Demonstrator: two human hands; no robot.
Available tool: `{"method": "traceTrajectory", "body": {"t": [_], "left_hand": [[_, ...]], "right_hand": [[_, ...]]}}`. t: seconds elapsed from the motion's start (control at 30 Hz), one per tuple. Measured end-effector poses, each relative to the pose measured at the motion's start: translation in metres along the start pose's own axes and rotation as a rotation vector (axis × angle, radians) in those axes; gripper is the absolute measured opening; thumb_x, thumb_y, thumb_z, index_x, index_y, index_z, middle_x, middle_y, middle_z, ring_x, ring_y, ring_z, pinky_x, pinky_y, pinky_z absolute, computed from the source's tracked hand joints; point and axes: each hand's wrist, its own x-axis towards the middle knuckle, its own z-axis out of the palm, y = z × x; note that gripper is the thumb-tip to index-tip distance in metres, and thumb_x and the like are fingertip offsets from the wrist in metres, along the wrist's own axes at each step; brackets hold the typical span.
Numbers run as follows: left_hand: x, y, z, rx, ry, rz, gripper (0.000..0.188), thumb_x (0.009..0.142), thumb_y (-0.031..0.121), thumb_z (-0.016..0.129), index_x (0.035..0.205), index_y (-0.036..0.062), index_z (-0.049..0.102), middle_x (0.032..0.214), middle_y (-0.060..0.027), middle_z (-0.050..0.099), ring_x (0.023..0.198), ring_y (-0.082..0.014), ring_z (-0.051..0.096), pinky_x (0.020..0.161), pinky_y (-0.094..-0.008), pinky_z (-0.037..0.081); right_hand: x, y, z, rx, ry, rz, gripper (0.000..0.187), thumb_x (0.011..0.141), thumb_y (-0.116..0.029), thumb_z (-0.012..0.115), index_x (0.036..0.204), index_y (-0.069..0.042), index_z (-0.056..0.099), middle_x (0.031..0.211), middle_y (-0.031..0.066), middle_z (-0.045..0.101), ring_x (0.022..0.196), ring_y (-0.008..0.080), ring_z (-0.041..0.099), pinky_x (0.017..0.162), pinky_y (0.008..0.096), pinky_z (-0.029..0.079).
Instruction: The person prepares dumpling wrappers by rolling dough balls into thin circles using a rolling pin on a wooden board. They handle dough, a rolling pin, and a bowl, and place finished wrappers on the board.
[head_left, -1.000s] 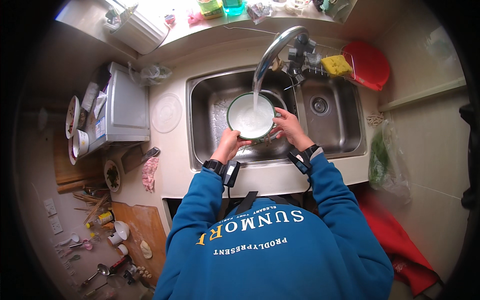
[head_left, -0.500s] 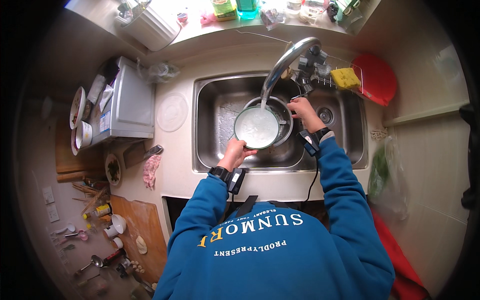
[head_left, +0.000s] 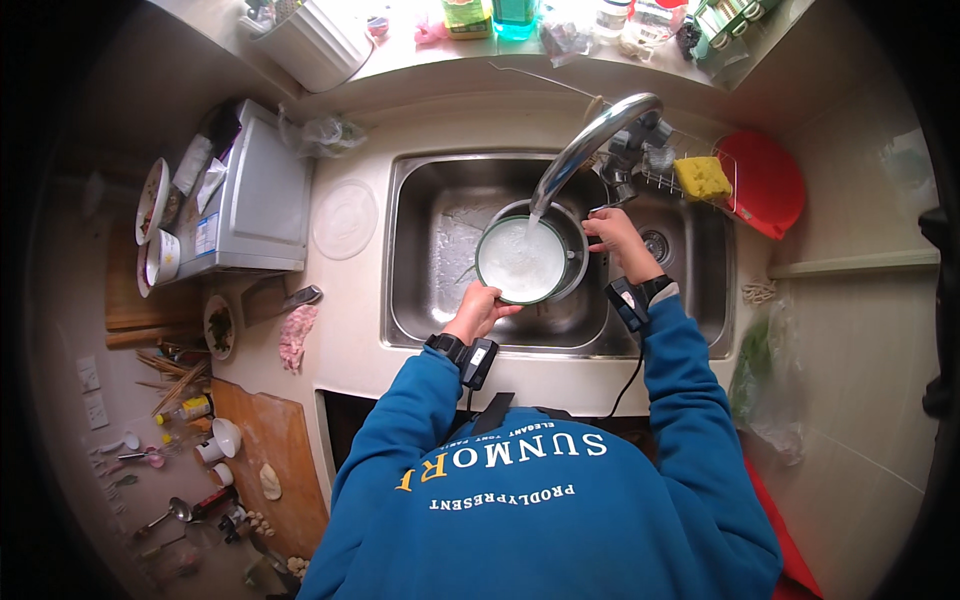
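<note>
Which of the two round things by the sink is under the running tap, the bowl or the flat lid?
The green-rimmed bowl, held over the sink by the left hand. The pale flat lid lies apart on the counter, untouched.

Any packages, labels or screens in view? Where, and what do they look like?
Green bottle: back ledge behind the sink, squat, yellow-green.
Teal bottle: right beside it, clear blue-green.
Label: front corner of the white box-shaped appliance left of the sink, small, rectangular, blue and white.
No screens visible.
</note>
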Motion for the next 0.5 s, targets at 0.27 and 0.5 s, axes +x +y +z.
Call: {"method": "traceTrajectory", "body": {"t": [0.27, 0.5], "left_hand": [[0.008, -0.002, -0.005, 0.059, 0.074, -0.063, 0.041, 0.083, -0.006, 0.037, 0.124, -0.0086, 0.042, 0.11, -0.0243, 0.057, 0.085, -0.032, 0.066, 0.066, -0.0373, 0.06], [-0.005, -0.006, -0.012, -0.016, -0.01, -0.023, 0.042, 0.086, -0.004, 0.039, 0.127, -0.0078, 0.035, 0.111, -0.0261, 0.054, 0.08, -0.0358, 0.066, 0.064, -0.0384, 0.058]], "right_hand": [[-0.015, -0.011, -0.007, 0.0, -0.088, -0.065, 0.031, 0.083, -0.026, 0.064, 0.101, -0.001, 0.06, 0.096, 0.0076, 0.061, 0.094, 0.0189, 0.06, 0.073, 0.0309, 0.052], [0.004, -0.027, 0.002, 0.078, -0.036, 0.026, 0.026, 0.081, -0.019, 0.067, 0.098, 0.0, 0.059, 0.092, 0.0067, 0.062, 0.085, 0.0185, 0.061, 0.066, 0.0333, 0.054]]}}
